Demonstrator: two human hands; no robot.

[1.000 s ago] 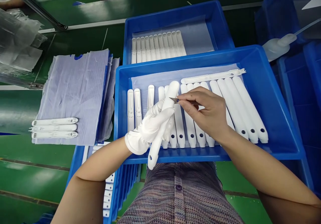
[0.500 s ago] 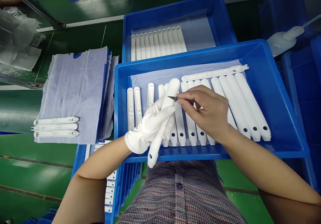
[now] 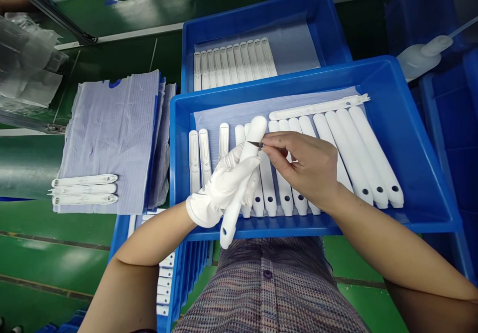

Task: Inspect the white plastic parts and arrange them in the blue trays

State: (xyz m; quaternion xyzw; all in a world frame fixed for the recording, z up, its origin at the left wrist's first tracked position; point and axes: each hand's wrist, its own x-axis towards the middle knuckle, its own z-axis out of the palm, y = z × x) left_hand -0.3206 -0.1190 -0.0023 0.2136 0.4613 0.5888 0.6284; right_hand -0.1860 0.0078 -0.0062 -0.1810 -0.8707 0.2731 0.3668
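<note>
My left hand (image 3: 227, 186), in a white glove, is closed around a long white plastic part (image 3: 257, 129) with a rounded top and a dark hole near its lower end. The part is held tilted over the front of a blue tray (image 3: 425, 188). Bare, my right hand (image 3: 302, 161) pinches a small pointed knife (image 3: 254, 144), whose blade lies against the part's face near the upper end. Its handle is mostly hidden by my fingers. Beneath both hands, similar white parts (image 3: 373, 159) lie side by side in the tray, one (image 3: 317, 108) crosswise above them.
Behind stands a second blue tray (image 3: 332, 34) with a row of white parts (image 3: 235, 64). On the left, stacked wrapped sheets (image 3: 112, 129) carry three white parts (image 3: 85, 189). A white bottle (image 3: 421, 56) is at the right. More stacked trays (image 3: 186, 273) are below left.
The knife tip and my right hand have shifted slightly down and left along the held part. My left hand keeps its hold almost unmoved.
</note>
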